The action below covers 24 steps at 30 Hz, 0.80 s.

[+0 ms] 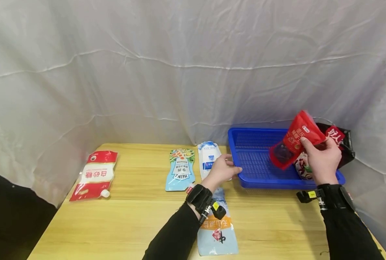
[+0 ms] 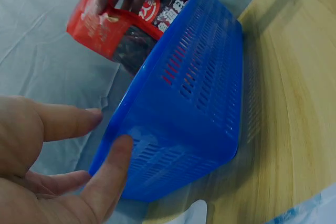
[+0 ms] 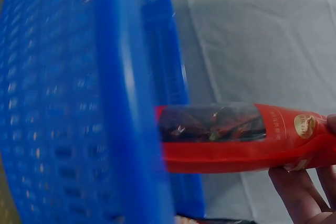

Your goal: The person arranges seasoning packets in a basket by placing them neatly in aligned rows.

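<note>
In the head view my right hand (image 1: pixel 323 160) pinches the upper part of a red pouch (image 1: pixel 297 139). The pouch is tilted, and its clear window, showing dark red dried chillies (image 3: pixel 212 123), points down into a blue plastic basket (image 1: pixel 261 185). At the basket's left end is my left hand (image 1: pixel 221 169). Its thumb (image 2: pixel 116 163) lies against the outer wall in the left wrist view, with the other fingers loosely extended beside the rim. A black packet (image 1: pixel 345 146) with a red label and a patterned packet (image 1: pixel 303 166) sit at the basket's right end.
Left of the basket lie a light blue Heinz pouch (image 1: pixel 181 171) and a white-and-blue pouch (image 1: pixel 208 157). A blue-and-orange bag (image 1: pixel 217 234) lies nearer, partly under my left forearm. A red-and-white spouted bag (image 1: pixel 95 175) is far left. Grey cloth (image 1: pixel 180 90) hangs behind the table.
</note>
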Each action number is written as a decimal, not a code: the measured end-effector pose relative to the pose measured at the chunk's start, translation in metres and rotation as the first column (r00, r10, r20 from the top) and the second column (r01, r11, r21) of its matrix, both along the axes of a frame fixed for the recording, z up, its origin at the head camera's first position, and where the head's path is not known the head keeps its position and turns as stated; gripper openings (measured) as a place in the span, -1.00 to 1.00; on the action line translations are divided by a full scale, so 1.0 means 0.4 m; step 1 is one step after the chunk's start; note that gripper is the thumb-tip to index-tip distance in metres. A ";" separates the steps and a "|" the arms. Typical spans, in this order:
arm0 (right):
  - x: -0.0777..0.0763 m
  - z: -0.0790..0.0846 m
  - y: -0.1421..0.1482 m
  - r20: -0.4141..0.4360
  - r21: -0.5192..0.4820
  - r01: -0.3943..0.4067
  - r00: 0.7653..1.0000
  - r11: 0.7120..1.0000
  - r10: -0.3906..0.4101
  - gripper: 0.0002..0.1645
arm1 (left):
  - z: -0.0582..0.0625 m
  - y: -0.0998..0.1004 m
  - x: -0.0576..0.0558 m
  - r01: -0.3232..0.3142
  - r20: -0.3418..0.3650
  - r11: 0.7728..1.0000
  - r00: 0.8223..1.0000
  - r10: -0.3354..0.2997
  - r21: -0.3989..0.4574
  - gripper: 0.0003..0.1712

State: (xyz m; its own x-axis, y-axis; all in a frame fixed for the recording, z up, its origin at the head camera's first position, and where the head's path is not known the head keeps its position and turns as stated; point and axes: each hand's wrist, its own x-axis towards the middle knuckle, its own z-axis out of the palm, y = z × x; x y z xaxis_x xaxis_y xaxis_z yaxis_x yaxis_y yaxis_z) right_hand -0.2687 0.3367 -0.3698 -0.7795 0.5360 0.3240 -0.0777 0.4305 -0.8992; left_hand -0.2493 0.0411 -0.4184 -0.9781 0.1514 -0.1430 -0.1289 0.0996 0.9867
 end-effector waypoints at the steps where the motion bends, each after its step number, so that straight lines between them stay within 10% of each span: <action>1: -0.004 -0.004 0.007 0.012 0.010 0.005 1.000 1.000 -0.005 -0.74 | 0.001 0.004 0.000 -0.007 0.002 1.000 1.000 0.007 0.003 -0.23; 24: -0.072 -0.076 0.109 0.205 0.243 0.000 0.977 0.970 -0.052 -0.32 | -0.001 0.024 -0.004 -0.054 0.036 0.999 0.998 0.054 -0.004 -0.22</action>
State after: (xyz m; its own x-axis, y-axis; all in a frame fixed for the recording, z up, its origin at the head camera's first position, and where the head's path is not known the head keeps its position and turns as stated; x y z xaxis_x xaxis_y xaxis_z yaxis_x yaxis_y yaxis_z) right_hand -0.2977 0.3803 -0.4000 -0.8301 0.4833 0.2780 0.1140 0.6352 -0.7639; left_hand -0.2510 0.0508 -0.4190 -0.9790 0.0981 -0.1787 -0.1695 0.0950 0.9809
